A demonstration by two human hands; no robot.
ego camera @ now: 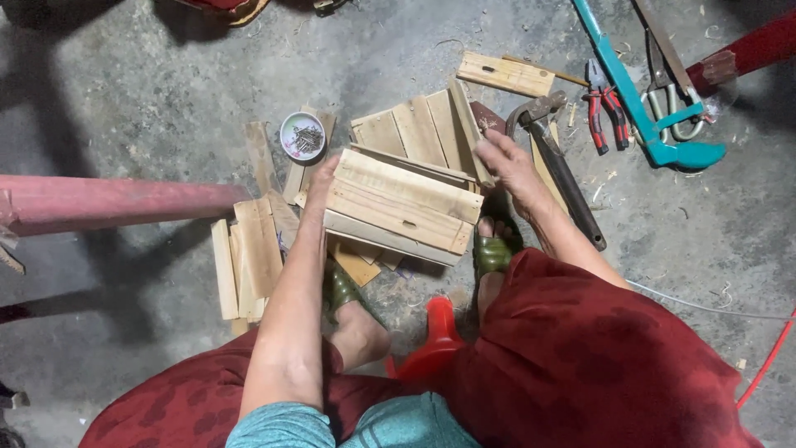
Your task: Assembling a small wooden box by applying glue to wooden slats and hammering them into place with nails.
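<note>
Down on the concrete floor (149, 99), the person sits low, both feet in green sandals (496, 249), with a small wooden box (402, 207) of pale slats between them. The left hand (322, 178) presses flat against the box's left end, fingers spread along the wood, not wrapped around it. The right hand (506, 158) rests on the upright slat (468, 129) at the box's far right corner, fingers bent loosely over its edge; how firmly it grips, I can't tell.

Just right of that hand lies one hammer (560, 162), head near the fingers, dark handle running toward the knee. Further right: one pair of red-handled pliers (605, 108), one teal saw frame (647, 99) and one pair of metal shears (672, 99).

Left of the box, one small round tin of nails (303, 137) sits on a slat. Loose slats (249, 253) lie stacked near the left foot, roughly five. One short board (506, 73) lies apart beyond the box. One red pole (116, 203) crosses from the left, and a red plastic stool (435, 340) shows between the knees.
</note>
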